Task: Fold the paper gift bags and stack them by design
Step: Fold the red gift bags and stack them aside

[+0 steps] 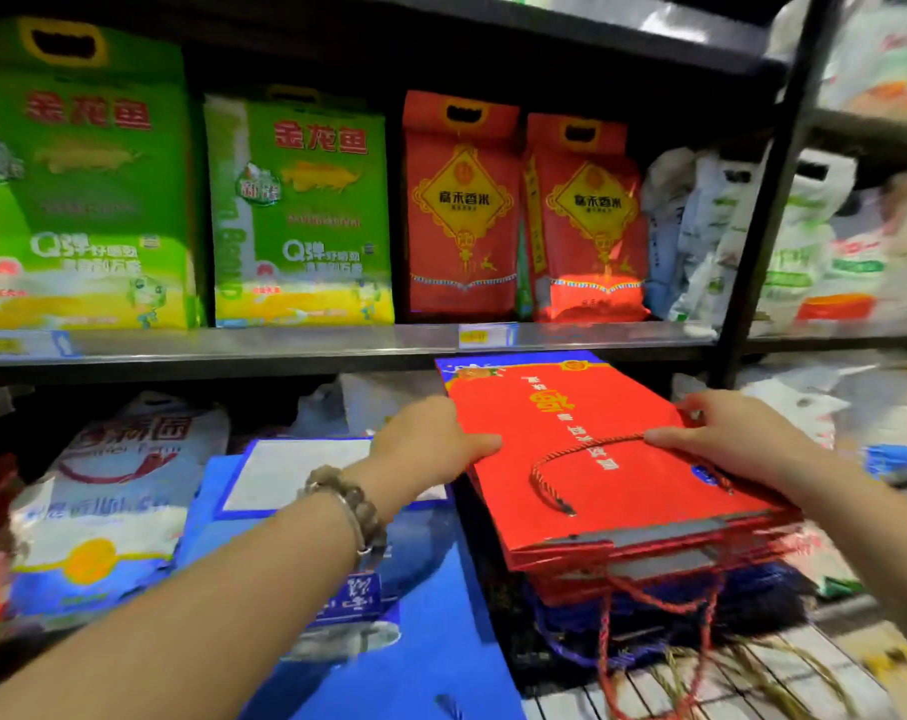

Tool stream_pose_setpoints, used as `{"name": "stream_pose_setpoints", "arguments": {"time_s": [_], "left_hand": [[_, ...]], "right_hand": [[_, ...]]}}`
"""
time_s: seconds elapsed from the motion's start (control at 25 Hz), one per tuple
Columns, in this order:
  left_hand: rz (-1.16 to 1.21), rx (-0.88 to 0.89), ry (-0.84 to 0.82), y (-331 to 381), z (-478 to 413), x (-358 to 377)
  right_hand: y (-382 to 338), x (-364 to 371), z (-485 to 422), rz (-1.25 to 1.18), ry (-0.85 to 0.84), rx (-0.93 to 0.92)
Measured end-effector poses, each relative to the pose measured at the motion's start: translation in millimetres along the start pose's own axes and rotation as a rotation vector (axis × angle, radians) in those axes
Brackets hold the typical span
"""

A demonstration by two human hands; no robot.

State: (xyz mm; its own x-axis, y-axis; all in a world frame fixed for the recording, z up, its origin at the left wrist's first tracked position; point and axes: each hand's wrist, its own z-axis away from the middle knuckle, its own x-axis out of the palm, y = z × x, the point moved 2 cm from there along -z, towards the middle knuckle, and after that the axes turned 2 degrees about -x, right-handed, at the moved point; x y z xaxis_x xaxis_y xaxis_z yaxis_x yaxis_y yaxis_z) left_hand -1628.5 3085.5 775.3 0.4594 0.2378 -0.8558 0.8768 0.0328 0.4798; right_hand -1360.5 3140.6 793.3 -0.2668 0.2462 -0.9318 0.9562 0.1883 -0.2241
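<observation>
Blue bags (430, 615) beside red stack (649, 485), rice shelf (285, 346) above.

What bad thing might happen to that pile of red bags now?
The red bag stack sits right beside the blue bags, so a nudge from the left hand holding the top red bag might mix designs. The hanging cords in front might tangle or snag and drag the pile forward.

Both forearms are bare right up to the frame edge, with nothing on the left hand (430, 439) or the right hand (727, 433) themselves. On the left wrist, a little back from the grip, there's a bracelet (347, 504) of round brownish-grey beads. A thin silvery bangle (357, 532) sits right against it on the side away from the grip.
</observation>
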Motion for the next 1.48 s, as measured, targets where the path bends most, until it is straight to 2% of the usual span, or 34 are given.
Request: {"name": "stream_pose_setpoints", "arguments": {"time_s": [0.16,0.24,0.28,0.36,0.4,0.44,0.52,0.64,0.68,0.8,0.96,1.12,1.24,1.32,1.4,1.48], "left_hand": [[0.217,-0.055,-0.282,-4.4,-9.6,52.2],[0.084,-0.076,-0.353,-6.5,-6.9,59.5],[-0.052,-0.052,-0.303,-3.7,-6.4,57.5],[-0.300,-0.003,-0.045,12.2,-3.2,43.4],[-0.332,0.031,0.065,22.7,-2.8,39.5],[-0.303,0.063,0.099,32.6,-3.4,42.2],[-0.173,0.122,-0.039,47.0,-4.2,58.9],[-0.244,0.160,-0.362,47.0,-4.3,106.0],[-0.266,0.158,-0.425,43.0,-4.1,119.9],[-0.240,0.106,-0.524,32.5,-7.8,149.6],[-0.217,0.101,-0.655,31.8,-12.9,150.5],[-0.192,0.086,-0.735,34.7,-17.9,149.7],[-0.164,0.093,-0.729,33.1,-19.1,147.0],[0.094,0.076,-0.722,37.4,-20.6,128.3],[0.347,0.067,-0.582,39.1,-17.4,95.8],[0.368,0.090,-0.417,28.0,-13.7,61.8]], "right_hand": [[31.8,45.0,-0.7,0.127,-0.124,0.038],[34.6,56.3,0.7,0.181,-0.162,0.022],[34.6,54.0,-0.4,0.188,-0.154,0.015],[30.2,37.9,-6.8,0.098,-0.067,-0.020],[25.0,28.2,-8.8,0.018,-0.029,-0.046],[19.9,23.7,-11.4,-0.035,-0.018,-0.087],[7.1,30.1,-14.7,-0.025,-0.103,-0.220],[-0.4,72.2,-8.4,0.118,-0.382,-0.420],[3.9,86.2,-5.6,0.178,-0.448,-0.421],[9.8,104.2,0.1,0.172,-0.459,-0.327],[10.1,114.3,-5.2,0.220,-0.717,-0.238],[10.6,116.4,-12.3,0.286,-0.819,-0.204],[2.7,108.2,-12.1,0.340,-0.770,-0.191],[-7.7,89.3,-8.6,0.528,-0.666,-0.224],[-25.4,65.7,-3.8,0.684,-0.405,-0.331],[-47.7,43.1,6.1,0.630,-0.085,-0.455]]}}
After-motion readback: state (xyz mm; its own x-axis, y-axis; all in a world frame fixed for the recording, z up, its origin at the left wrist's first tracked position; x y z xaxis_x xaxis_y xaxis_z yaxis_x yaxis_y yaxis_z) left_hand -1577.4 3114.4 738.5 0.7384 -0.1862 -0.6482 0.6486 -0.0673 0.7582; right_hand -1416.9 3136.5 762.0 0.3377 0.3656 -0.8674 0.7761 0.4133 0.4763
